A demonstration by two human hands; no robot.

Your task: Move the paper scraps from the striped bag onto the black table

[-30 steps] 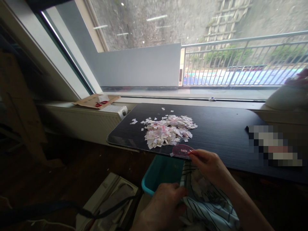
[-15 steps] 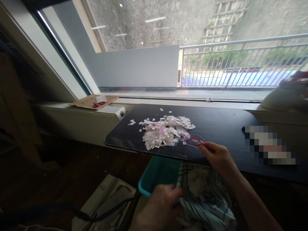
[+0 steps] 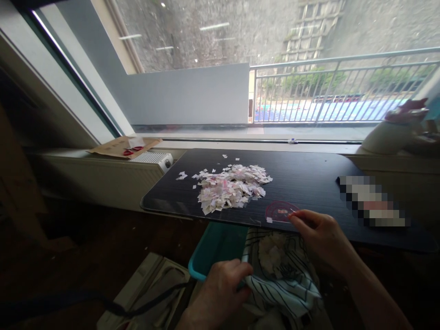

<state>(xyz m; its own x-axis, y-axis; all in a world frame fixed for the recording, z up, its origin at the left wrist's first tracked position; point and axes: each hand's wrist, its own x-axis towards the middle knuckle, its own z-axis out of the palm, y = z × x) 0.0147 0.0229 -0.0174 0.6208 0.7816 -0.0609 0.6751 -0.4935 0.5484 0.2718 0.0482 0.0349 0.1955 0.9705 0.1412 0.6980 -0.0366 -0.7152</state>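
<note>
The right hand [image 3: 318, 229] is pinching the near-right edge of a translucent pink plastic plate [image 3: 276, 207] between its fingers. The plate is hovering at or lying on the near edge of the black desk [image 3: 302, 176]; contact is not discernible. A single white paper square [image 3: 269, 220] is showing at its left end. The pile of paper scraps [image 3: 233, 188] is resting apart from the plate, to its left. The left hand [image 3: 222, 278] is gripping the rim of a striped cloth bag [image 3: 292, 293], its fingers closing on the fabric. The bag is containing loose scraps [image 3: 271, 252] and standing beside a teal bin [image 3: 196, 270].
</note>
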